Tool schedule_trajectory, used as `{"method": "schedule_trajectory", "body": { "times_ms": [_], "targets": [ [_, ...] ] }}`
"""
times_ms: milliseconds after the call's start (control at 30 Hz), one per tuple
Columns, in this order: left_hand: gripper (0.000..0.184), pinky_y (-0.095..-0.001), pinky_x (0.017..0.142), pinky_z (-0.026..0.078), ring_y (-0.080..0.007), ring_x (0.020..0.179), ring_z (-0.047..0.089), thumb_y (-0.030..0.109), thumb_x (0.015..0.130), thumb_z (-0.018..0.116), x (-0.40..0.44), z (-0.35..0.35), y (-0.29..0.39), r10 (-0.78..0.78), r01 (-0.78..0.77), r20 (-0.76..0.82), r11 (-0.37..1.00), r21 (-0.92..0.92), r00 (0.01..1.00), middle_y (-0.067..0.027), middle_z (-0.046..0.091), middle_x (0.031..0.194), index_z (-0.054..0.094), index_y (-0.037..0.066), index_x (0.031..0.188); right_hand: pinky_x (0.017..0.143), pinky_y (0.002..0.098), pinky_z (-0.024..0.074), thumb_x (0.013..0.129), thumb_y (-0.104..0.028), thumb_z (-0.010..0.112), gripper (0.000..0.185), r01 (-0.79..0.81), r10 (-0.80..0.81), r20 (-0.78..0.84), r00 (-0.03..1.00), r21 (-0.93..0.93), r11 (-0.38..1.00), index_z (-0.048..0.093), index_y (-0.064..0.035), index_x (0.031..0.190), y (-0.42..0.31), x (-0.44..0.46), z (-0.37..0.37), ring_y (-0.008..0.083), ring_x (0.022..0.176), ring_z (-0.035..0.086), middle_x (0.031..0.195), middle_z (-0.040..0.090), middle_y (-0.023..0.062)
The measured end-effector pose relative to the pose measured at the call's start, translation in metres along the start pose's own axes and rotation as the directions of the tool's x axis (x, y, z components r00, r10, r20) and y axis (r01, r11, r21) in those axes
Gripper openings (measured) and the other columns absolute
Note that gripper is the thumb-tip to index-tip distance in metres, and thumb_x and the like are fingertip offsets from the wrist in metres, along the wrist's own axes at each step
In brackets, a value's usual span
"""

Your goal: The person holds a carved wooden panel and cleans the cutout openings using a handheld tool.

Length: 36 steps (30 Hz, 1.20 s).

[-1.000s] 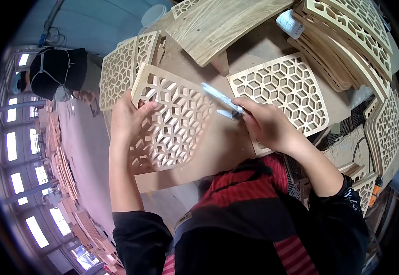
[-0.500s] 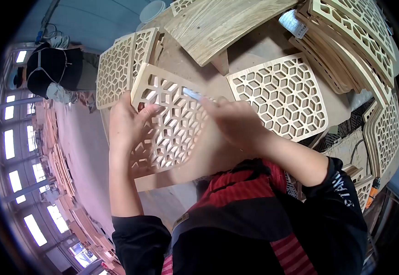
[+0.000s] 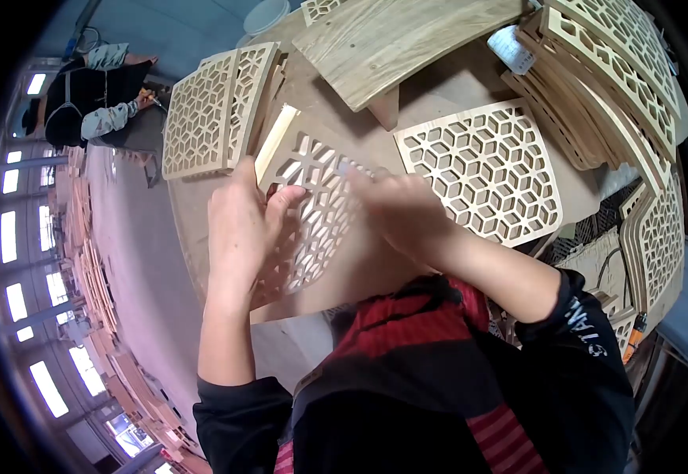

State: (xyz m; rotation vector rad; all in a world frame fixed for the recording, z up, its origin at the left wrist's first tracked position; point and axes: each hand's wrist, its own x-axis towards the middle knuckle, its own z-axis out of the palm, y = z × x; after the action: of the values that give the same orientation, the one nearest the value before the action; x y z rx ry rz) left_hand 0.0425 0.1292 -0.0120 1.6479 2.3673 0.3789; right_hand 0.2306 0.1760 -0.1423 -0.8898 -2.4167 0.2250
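A wooden lattice panel (image 3: pixel 309 207) is held up, tilted, over the table, its pale side edge turned towards the far left. My left hand (image 3: pixel 240 229) grips its left edge, thumb on the lattice face and fingers behind. Closed in front of the panel's right part is my right hand (image 3: pixel 403 209), blurred by motion. From its fingers a pale, flat, strip-like tool (image 3: pixel 345 169) sticks out against the lattice; its exact kind is too smeared to make out. To the right, a second lattice panel (image 3: pixel 482 170) lies flat on the table.
Stacked lattice panels (image 3: pixel 206 110) stand at the table's left. A plank stand (image 3: pixel 407 47) is at the back, with curved panels (image 3: pixel 589 103) piled right of it. More panels (image 3: pixel 660 245) stand far right. Another person (image 3: pixel 83 103) works at far left.
The held panel has turned to a steeper angle, showing more of its side edge. My left hand has shifted slightly right with it. The other person's arms have come into view.
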Motion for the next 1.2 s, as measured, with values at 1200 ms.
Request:
{"method": "schedule_trajectory", "body": {
  "times_ms": [1200],
  "targets": [
    [0.041,-0.0508,0.065,0.049,-0.0438,0.067,0.064,0.028,0.082,0.081,-0.017,0.003,0.027,0.032,-0.029,-0.018,0.991,0.128,0.999,-0.0208,0.061,0.062,0.053,-0.001,0.085,0.058,0.0404,0.0527,0.089,-0.003,0.052,0.039,-0.023,0.021,0.025,0.999,0.109,0.994,0.062,-0.0130,0.125,0.019,-0.015,-0.025,0.0297,0.062,0.065,0.080,0.063,0.0095]
  ]
}}
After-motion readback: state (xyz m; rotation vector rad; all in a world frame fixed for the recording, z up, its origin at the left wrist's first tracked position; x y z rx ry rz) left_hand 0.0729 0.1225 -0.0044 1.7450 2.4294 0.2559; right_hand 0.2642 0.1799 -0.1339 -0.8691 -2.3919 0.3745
